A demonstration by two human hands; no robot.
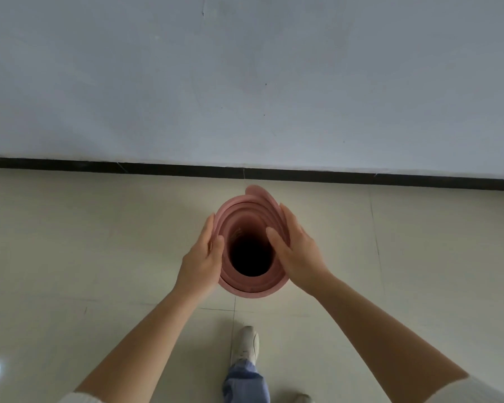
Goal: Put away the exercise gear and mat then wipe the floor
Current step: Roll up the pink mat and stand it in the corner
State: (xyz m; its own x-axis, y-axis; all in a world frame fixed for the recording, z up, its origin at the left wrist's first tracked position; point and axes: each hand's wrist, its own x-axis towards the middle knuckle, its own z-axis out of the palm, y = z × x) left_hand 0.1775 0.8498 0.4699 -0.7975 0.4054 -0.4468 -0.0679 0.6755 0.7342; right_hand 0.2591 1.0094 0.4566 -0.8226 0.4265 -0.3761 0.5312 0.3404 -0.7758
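Note:
A pink exercise mat [249, 212], rolled into a loose tube, stands on end on the tiled floor near the wall. I look straight down its dark hollow centre. My left hand [204, 257] lies flat against the roll's left side with fingers straight. My right hand [296, 251] lies against the right side, fingers straight, its thumb over the top rim. Both palms press the roll between them.
A grey wall [245, 82] with a black skirting strip [186, 167] runs across just behind the mat. Pale floor tiles [85, 242] spread to both sides. A white shoe and blue trouser leg [245, 362] stand just behind the mat.

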